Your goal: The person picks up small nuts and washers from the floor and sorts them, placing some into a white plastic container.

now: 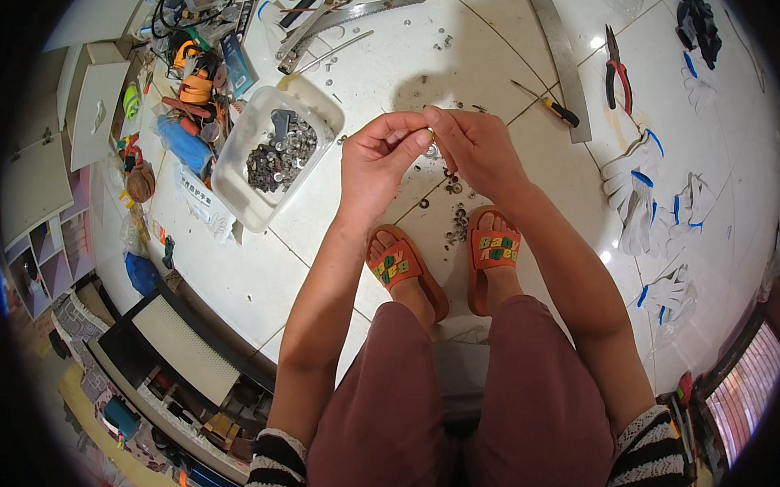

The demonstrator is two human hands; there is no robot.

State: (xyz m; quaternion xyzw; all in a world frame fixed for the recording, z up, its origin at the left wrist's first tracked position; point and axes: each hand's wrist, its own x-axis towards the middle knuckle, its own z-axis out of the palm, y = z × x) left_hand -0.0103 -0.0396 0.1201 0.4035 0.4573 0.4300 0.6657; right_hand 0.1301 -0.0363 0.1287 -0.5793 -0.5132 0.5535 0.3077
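My left hand (380, 160) and my right hand (480, 147) meet above the tiled floor, fingertips pinched together around a small metal piece (430, 134), probably a nut or washer; the fingers hide most of it. Left of my hands, a clear plastic tub (235, 146) holds dark and shiny small metal hardware. Below the hands, loose nuts and washers (459, 223) lie on the floor between two orange slippers (400, 264). More screws (447, 40) are scattered beyond my hands.
A screwdriver (556, 110), a steel ruler (561, 63) and red-black pliers (616, 74) lie at the right, with white gloves (630, 196) beyond. An adjustable wrench (312, 30) and a curved saw blade (375, 11) lie at the top. Orange straps (196, 88) and other clutter fill the upper left.
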